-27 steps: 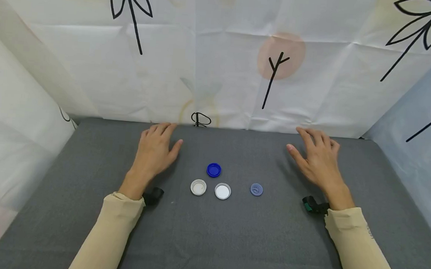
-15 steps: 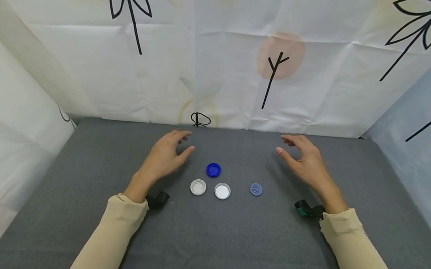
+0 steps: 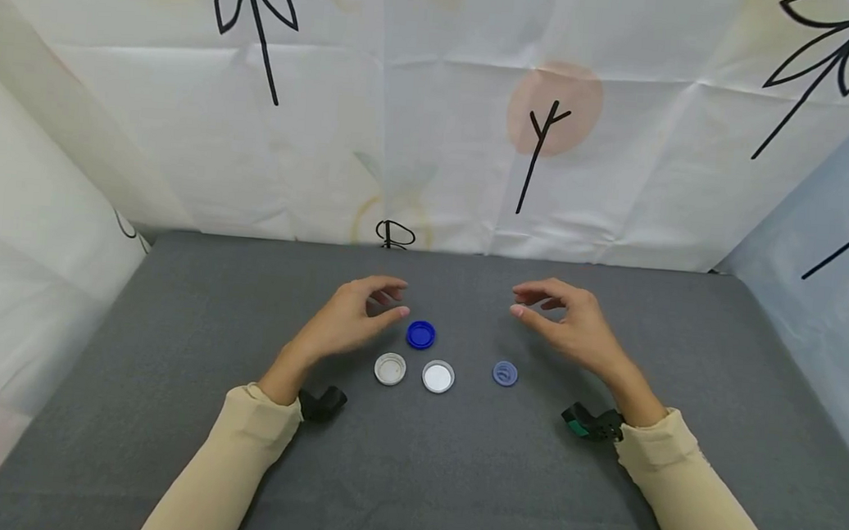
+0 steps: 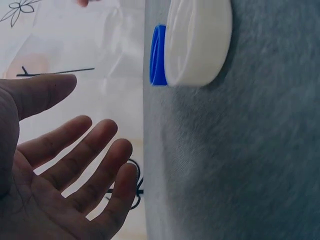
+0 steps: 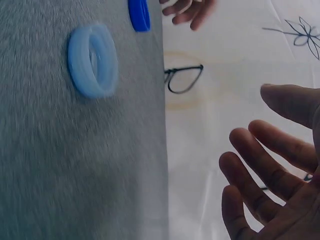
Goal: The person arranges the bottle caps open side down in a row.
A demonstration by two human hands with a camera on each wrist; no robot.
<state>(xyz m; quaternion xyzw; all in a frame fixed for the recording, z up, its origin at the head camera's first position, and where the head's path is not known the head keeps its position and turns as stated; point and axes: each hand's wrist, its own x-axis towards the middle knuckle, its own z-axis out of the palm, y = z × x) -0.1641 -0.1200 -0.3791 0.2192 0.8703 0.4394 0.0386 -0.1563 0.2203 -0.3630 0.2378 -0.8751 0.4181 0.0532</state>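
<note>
Head view: cream lid [image 3: 390, 369] and white lid [image 3: 438, 377] on grey cloth [image 3: 410, 477]; blue lid [image 3: 421, 335] beside left hand [image 3: 347, 319], pale-blue lid [image 3: 505, 374] near right hand [image 3: 577, 328]; both unclenched, fingers slightly bent, holding nothing.

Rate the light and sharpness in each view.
Head view: fairly even light, dark blue cap clear-edged, soft shadow below the right hand; left wrist view: left hand dim against the bright curtain, white cap soft; right wrist view: grey cloth streaked with blur.
</note>
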